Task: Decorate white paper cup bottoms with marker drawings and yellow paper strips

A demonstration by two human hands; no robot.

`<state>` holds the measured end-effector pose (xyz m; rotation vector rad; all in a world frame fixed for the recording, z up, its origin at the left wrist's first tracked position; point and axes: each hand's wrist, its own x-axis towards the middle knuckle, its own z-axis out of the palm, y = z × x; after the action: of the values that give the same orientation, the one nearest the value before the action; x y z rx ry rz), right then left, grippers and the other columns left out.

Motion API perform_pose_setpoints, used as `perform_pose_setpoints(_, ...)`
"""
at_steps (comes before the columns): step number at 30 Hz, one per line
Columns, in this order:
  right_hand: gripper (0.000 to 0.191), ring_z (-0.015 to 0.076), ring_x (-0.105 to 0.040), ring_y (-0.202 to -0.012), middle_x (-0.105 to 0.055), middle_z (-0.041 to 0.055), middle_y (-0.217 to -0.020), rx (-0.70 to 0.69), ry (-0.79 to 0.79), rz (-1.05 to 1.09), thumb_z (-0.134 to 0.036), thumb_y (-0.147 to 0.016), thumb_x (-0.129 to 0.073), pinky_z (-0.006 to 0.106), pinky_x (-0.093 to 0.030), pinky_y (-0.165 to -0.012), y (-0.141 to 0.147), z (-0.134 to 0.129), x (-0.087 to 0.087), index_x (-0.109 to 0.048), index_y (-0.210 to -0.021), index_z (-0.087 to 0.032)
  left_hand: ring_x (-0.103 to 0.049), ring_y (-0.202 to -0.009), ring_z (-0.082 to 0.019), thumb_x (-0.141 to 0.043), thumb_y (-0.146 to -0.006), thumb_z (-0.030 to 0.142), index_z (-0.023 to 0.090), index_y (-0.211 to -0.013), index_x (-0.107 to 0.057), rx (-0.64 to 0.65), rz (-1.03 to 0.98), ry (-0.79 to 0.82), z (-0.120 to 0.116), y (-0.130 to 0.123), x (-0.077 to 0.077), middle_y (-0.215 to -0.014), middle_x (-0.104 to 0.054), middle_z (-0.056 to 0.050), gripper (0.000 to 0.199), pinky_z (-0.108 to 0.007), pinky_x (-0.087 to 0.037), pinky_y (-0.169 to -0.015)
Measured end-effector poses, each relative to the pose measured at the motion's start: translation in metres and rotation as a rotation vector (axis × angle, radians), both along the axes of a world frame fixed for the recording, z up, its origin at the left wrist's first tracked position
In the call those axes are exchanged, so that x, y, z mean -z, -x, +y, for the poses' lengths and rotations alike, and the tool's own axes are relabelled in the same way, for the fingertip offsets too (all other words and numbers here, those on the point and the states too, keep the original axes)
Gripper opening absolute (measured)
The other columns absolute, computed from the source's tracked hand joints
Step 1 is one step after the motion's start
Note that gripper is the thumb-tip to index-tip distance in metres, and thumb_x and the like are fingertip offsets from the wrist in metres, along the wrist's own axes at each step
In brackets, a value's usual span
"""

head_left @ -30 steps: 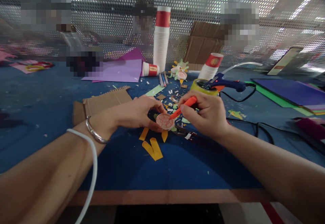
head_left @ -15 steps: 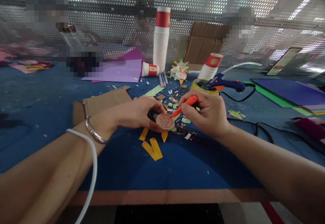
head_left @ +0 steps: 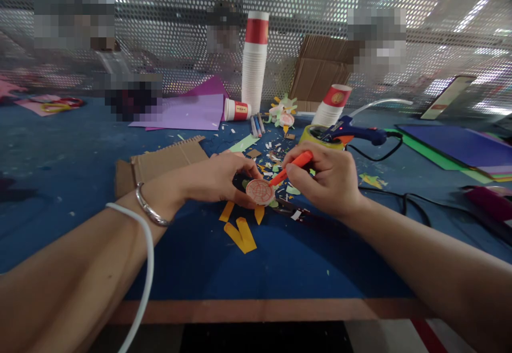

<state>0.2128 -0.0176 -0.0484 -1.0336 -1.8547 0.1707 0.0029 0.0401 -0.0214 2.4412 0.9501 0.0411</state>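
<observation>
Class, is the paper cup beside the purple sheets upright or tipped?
Tipped: the paper cup lies on its side, its wall along the blue table.

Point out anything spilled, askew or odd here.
A red-and-white paper cup lies on its side beside a tall, upright, white paper-cup stack. Untidy multicoloured paper scraps litter the blue tabletop. A blue glue gun, its red light lit, perches on a yellow tape roll instead of lying flat.

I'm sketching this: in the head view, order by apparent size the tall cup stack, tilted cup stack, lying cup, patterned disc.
Tall cup stack
Tilted cup stack
Lying cup and patterned disc look alike; the disc is nearer, so unranked.
</observation>
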Motion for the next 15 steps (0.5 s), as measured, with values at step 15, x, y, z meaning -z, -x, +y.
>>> perform_pose_setpoints(15, 0.010, 0.0116, -0.054, -0.057, -0.062, 0.0007, -0.064, -0.019, 0.017, -0.012, -0.018, -0.079, -0.056, 0.024, -0.039, -0.050, 0.0027, 0.0030, 0.0025, -0.064, -0.073, -0.017, -0.058, -0.102, -0.024, -0.077, -0.071, 0.046, 0.023, -0.107, -0.070, 0.015, 0.000, -0.001, 0.0014, 0.0007, 0.0021, -0.106, -0.069, -0.004, 0.043, -0.032, -0.040, -0.084)
